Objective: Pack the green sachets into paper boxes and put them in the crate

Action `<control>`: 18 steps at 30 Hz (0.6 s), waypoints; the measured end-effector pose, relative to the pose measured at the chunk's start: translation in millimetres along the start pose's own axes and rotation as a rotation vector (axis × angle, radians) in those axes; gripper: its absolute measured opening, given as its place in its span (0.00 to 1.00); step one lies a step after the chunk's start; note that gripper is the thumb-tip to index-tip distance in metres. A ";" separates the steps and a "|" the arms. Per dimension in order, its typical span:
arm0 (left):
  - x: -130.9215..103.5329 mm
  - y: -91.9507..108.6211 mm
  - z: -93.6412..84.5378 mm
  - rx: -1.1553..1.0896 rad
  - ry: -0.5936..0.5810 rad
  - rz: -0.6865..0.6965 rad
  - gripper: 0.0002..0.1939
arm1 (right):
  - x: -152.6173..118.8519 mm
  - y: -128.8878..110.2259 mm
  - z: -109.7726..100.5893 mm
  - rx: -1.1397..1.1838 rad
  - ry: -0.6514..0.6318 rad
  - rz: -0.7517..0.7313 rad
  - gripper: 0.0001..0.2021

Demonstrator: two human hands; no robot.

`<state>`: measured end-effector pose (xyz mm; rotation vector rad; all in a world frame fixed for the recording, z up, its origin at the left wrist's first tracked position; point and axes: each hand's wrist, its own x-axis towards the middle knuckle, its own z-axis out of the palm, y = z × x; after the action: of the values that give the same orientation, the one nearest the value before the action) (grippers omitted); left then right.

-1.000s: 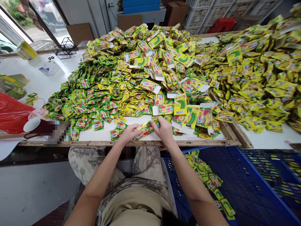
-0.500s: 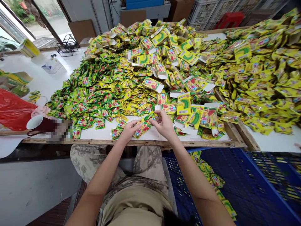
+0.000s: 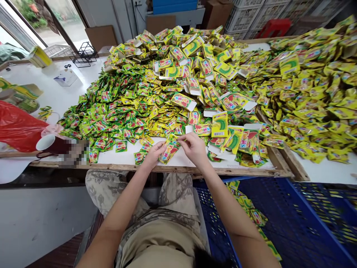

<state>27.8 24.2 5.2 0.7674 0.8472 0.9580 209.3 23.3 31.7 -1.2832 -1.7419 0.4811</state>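
Observation:
My left hand (image 3: pixel 154 153) is closed on the lower left side of a yellow and green printed packet (image 3: pixel 169 150), thumb on its front. The packet is tilted above the white tabletop at the front edge. My right hand (image 3: pixel 193 149) pinches at the packet's upper right edge, its thumb and fingertips together. Whether a small sachet is also between those fingertips is hidden. Beside my left hand lie a few small green sachets (image 3: pixel 140 157). A heap of green and yellow sachets (image 3: pixel 119 111) rises behind both hands. Right of my right hand lie open-flapped cardboard boxes (image 3: pixel 219 124).
More boxes (image 3: pixel 192 46) are heaped at the back. Yellow packets (image 3: pixel 309 96) fill the right section beyond a wooden divider (image 3: pixel 292 163). A mug (image 3: pixel 52 144) and a red plastic bag (image 3: pixel 18 128) stand at left. Blue crates (image 3: pixel 301 223) holding packets sit below the table's right edge.
The small green sachet seen at my right fingertips no longer shows there. My right fingers have shifted slightly to the packet's upper edge. The view has shifted a little.

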 end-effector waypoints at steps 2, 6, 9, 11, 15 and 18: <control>-0.7 0.7 0.3 -0.022 0.016 -0.006 0.21 | -0.7 -4.4 -1.4 0.001 -0.063 -0.029 0.08; -0.5 -0.2 -2.5 -0.025 0.026 -0.010 0.21 | -1.1 -7.5 -3.5 0.086 -0.293 0.109 0.09; -0.6 -0.9 -4.3 0.016 0.012 0.001 0.19 | -0.1 -7.4 -7.2 0.281 -0.522 0.281 0.13; -1.2 -1.2 -4.8 0.049 0.002 -0.001 0.19 | 1.8 -7.9 -9.9 0.396 -0.679 0.325 0.16; -2.0 -3.2 -6.2 0.105 -0.035 0.012 0.18 | 6.0 -9.3 -13.6 0.434 -0.841 0.337 0.17; -1.2 -5.8 -8.1 0.227 -0.034 0.072 0.20 | 5.9 -8.3 -14.1 0.344 -0.697 0.349 0.15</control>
<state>22.5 22.4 -3.2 1.0126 0.9136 0.9190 215.9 22.7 47.7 -1.2449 -1.8546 1.5051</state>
